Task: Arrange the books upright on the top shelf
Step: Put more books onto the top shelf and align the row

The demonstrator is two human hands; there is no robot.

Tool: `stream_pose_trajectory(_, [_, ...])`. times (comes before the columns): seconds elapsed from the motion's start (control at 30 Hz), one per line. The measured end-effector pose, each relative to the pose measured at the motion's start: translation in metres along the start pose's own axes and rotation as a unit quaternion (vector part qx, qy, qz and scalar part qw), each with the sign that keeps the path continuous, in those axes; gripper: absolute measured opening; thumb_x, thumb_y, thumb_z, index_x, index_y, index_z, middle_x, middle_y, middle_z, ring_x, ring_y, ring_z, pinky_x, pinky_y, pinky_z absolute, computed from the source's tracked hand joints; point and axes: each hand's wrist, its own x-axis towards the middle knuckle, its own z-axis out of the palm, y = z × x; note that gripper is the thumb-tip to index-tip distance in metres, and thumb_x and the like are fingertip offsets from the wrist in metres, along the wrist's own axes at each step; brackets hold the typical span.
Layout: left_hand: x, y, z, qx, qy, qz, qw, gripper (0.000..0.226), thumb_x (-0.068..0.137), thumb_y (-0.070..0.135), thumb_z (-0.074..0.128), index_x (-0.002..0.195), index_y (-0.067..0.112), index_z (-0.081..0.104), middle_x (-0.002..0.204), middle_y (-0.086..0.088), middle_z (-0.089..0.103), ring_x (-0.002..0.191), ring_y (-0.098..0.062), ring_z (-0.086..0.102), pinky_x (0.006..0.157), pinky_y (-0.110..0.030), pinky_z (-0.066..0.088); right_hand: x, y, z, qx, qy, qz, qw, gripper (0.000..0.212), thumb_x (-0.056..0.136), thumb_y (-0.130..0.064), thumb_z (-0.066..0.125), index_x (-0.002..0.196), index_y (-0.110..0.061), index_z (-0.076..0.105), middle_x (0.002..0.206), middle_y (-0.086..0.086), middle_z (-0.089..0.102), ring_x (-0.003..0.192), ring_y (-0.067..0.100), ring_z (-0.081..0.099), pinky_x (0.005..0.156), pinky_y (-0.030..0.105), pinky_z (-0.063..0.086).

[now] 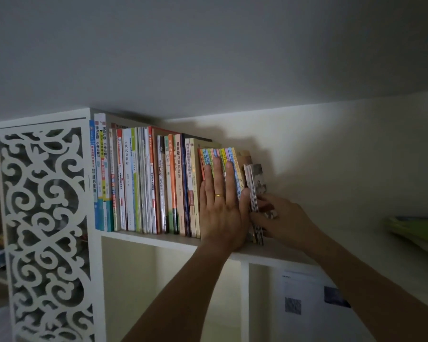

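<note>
A long row of upright books (143, 181) stands on the white top shelf (156, 239), tall ones at the left, shorter colourful ones (218, 156) at the right. My left hand (220, 206) lies flat with fingers spread against the spines of the short books, a gold ring on one finger. My right hand (282, 218) grips a small stack of thin booklets (256, 193) from the right side, holding them upright against the row's right end. The booklets' lower edge rests on the shelf.
A white carved lattice panel (45, 218) closes the shelf's left side. Green books (415, 230) lie flat on the shelf at the far right. The ceiling sits close above the books. Below the shelf are open compartments and a paper sheet (304, 299) on the wall.
</note>
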Motion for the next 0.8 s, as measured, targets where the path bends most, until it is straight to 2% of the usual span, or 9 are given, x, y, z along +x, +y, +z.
stream_pose_trajectory(0.07, [-0.002, -0.004, -0.003, -0.013, -0.004, 0.014, 1.0, 0.068, 0.11, 0.045, 0.016, 0.163, 0.007, -0.003, 0.17, -0.015, -0.014, 0.158, -0.029, -0.013, 0.127, -0.051, 0.013, -0.004, 0.003, 0.002, 0.023, 0.006, 0.01, 1.0, 0.04, 0.093, -0.034, 0.069, 0.128, -0.051, 0.058, 0.102, -0.036, 0.063, 0.095, -0.001, 0.064, 0.093, 0.035, 0.058])
stream_pose_trajectory(0.17, [-0.011, -0.007, -0.017, -0.044, 0.007, 0.044, 0.998, 0.066, 0.11, 0.037, 0.027, 0.163, 0.008, 0.003, 0.171, -0.014, -0.009, 0.158, -0.03, -0.009, 0.128, -0.053, 0.012, -0.012, 0.008, 0.007, 0.045, 0.025, 0.02, 0.998, 0.04, 0.093, -0.039, 0.069, 0.119, -0.063, 0.051, 0.091, -0.043, 0.059, 0.088, -0.014, 0.061, 0.087, 0.026, 0.056])
stream_pose_trajectory(0.27, [-0.023, -0.005, -0.026, -0.073, -0.032, 0.115, 0.99, 0.061, 0.112, 0.038, 0.027, 0.165, 0.02, 0.002, 0.172, -0.002, -0.01, 0.159, -0.022, -0.01, 0.128, -0.051, 0.014, -0.017, 0.007, 0.012, 0.03, 0.051, 0.015, 0.998, 0.042, 0.096, -0.04, 0.064, 0.135, -0.048, 0.05, 0.1, -0.036, 0.057, 0.087, -0.008, 0.061, 0.089, 0.023, 0.051])
stream_pose_trajectory(0.37, [-0.023, 0.001, -0.029, -0.084, -0.056, 0.102, 0.99, 0.062, 0.11, 0.05, 0.018, 0.165, 0.024, 0.003, 0.173, 0.003, -0.006, 0.159, -0.018, -0.007, 0.127, -0.051, 0.018, -0.016, 0.005, 0.011, 0.026, 0.045, 0.018, 0.998, 0.041, 0.097, -0.036, 0.065, 0.135, -0.043, 0.053, 0.105, -0.027, 0.06, 0.094, 0.003, 0.064, 0.094, 0.034, 0.055])
stream_pose_trajectory(0.43, [-0.014, 0.005, -0.037, -0.102, -0.039, 0.083, 0.99, 0.062, 0.11, 0.053, 0.022, 0.163, 0.021, 0.019, 0.172, -0.001, 0.013, 0.158, -0.021, 0.013, 0.125, -0.049, 0.026, -0.014, -0.002, 0.004, 0.024, 0.027, 0.023, 0.999, 0.043, 0.092, -0.039, 0.068, 0.13, -0.048, 0.049, 0.098, -0.03, 0.06, 0.087, 0.0, 0.064, 0.091, 0.034, 0.054])
stream_pose_trajectory(0.5, [0.003, 0.007, -0.046, -0.112, 0.004, 0.077, 0.991, 0.057, 0.11, 0.045, 0.034, 0.159, 0.016, 0.031, 0.164, -0.006, 0.032, 0.15, -0.024, 0.032, 0.119, -0.046, 0.035, -0.005, -0.012, -0.009, 0.023, 0.015, 0.019, 0.999, 0.065, 0.078, -0.047, 0.074, 0.137, -0.046, 0.044, 0.1, -0.028, 0.059, 0.09, 0.007, 0.067, 0.089, 0.033, 0.054])
stream_pose_trajectory(0.57, [0.02, 0.008, -0.051, -0.106, 0.017, 0.062, 0.992, 0.054, 0.109, 0.039, 0.037, 0.155, 0.012, 0.037, 0.158, -0.011, 0.039, 0.144, -0.026, 0.039, 0.115, -0.045, 0.039, 0.014, -0.022, -0.022, 0.011, 0.011, 0.003, 1.0, 0.088, 0.071, -0.04, 0.078, 0.149, -0.04, 0.037, 0.117, -0.019, 0.061, 0.105, 0.015, 0.065, 0.093, 0.038, 0.055])
stream_pose_trajectory(0.63, [0.032, 0.008, -0.053, -0.091, 0.002, 0.056, 0.994, 0.053, 0.105, 0.037, 0.034, 0.15, 0.009, 0.043, 0.153, -0.013, 0.042, 0.138, -0.027, 0.042, 0.11, -0.046, 0.043, 0.037, -0.03, -0.031, -0.025, -0.009, -0.026, 0.999, 0.094, 0.074, -0.024, 0.077, 0.155, -0.035, 0.031, 0.129, -0.003, 0.062, 0.11, 0.022, 0.064, 0.093, 0.044, 0.056])
stream_pose_trajectory(0.8, [0.033, 0.001, -0.05, -0.122, 0.015, 0.075, 0.99, 0.047, 0.099, 0.032, 0.039, 0.136, 0.01, 0.057, 0.141, -0.013, 0.048, 0.125, -0.028, 0.048, 0.095, -0.044, 0.051, 0.072, -0.035, -0.037, -0.104, -0.076, -0.029, 0.991, 0.096, 0.069, -0.019, 0.081, 0.151, -0.033, 0.035, 0.13, 0.005, 0.062, 0.11, 0.027, 0.065, 0.09, 0.042, 0.057])
